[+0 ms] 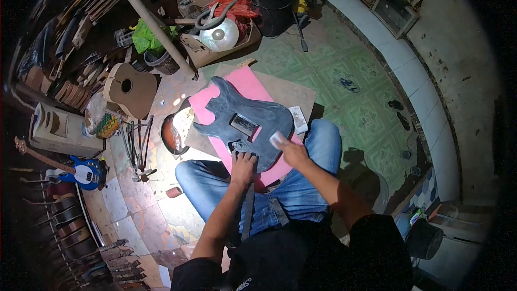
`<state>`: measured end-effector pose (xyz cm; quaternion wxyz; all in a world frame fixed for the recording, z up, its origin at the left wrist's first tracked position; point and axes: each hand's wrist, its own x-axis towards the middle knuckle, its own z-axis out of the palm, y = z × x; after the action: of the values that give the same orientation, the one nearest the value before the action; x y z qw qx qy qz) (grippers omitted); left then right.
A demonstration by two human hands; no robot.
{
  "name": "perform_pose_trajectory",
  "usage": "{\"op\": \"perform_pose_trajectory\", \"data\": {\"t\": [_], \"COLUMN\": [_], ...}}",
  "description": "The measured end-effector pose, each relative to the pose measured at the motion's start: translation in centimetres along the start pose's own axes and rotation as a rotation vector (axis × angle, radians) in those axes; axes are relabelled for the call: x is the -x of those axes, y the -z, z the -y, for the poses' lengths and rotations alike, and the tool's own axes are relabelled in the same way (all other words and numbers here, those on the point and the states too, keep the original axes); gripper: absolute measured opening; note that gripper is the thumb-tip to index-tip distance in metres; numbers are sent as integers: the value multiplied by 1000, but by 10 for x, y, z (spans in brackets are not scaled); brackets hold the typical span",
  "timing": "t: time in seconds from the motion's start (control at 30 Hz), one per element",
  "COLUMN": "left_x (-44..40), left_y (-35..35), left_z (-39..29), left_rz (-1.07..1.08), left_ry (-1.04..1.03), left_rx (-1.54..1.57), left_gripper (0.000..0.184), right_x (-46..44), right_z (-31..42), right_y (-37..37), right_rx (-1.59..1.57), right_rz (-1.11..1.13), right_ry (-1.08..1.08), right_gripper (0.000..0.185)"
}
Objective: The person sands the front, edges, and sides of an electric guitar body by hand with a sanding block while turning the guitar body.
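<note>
A dark, dusty electric guitar body [264, 113] with a rectangular cut-out lies across my lap on a pink board [253, 81]. My left hand [244, 166] grips its near edge, with the fingertips over the top face beside a small cavity. In my right hand [294, 153] is a folded piece of whitish sandpaper [277, 139], held against or just above the right part of the body. Motion blurs this hand slightly, and I cannot tell whether the sandpaper touches the surface.
A sunburst guitar body [173, 133] lies left of my knee, near a small brown roll [173, 192]. Farther left are an acoustic guitar body [128, 89] and a blue bass [89, 173]. Ahead stand a cardboard box [202, 56] and a black bucket [271, 8].
</note>
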<state>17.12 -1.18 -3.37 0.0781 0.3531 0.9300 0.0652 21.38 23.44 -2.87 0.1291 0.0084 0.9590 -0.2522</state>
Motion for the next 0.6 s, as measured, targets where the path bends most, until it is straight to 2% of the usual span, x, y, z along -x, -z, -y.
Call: {"op": "perform_pose_trajectory", "data": {"t": [0.03,0.1,0.17,0.3,0.43,0.47,0.5,0.53,0.57,0.6], "left_x": [0,-2,2,10,16,14,12,9,4,-1], "left_y": [3,9,14,32,73,80,90,106,122,136], "left_z": [3,12,24,44,47,50,47,44,41,38], "left_rz": [26,39,-17,-74,-32,-125,-114,-154,-195,-223], "left_ry": [-30,-66,-180,-256,-309,-369,-373,-376,-378,-364], "left_rx": [21,34,72,40,96,88,90,140,188,174], "left_gripper": [45,49,55,53,50,46,46,51,58,56], "right_x": [-7,-20,-20,-2,12,15,20,25,26,28], "right_z": [-9,-19,-18,-23,-29,-26,-20,-11,-12,-13], "right_y": [-1,4,9,13,6,11,22,35,36,36], "right_rx": [-1,-51,-132,-268,-382,-477,-572,-594,-599,-640], "right_rz": [-6,-222,-229,-234,-328,-342,-356,-338,-338,-449], "right_ry": [-2,-25,-48,24,119,41,-38,-146,-151,-166], "right_gripper": [73,67,63,58,54,54,54,55,55,55]}}
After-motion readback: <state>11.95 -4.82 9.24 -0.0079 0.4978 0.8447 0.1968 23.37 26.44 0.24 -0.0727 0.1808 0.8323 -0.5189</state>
